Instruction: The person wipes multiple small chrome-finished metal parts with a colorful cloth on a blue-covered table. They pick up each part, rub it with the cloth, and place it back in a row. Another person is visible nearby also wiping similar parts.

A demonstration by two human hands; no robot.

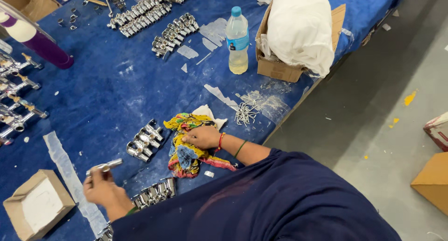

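Observation:
My left hand (101,189) is at the lower left, closed around a small chrome fitting (106,166) that sticks out above the fingers. My right hand (202,137), with bangles at the wrist, rests palm down on a crumpled multicoloured cloth (189,152) lying on the blue table cover (107,87). A group of chrome fittings (145,141) lies just left of the cloth. Another row of fittings (156,192) sits near my body, between both hands. My dark blue garment hides the near table edge.
A water bottle (237,38) stands beside a cardboard box (278,69) stuffed with white cloth. More chrome fittings (140,12) line the far side, taps (18,96) the left. A small open box (35,204) is front left, wire clips (245,113) by the table's right edge.

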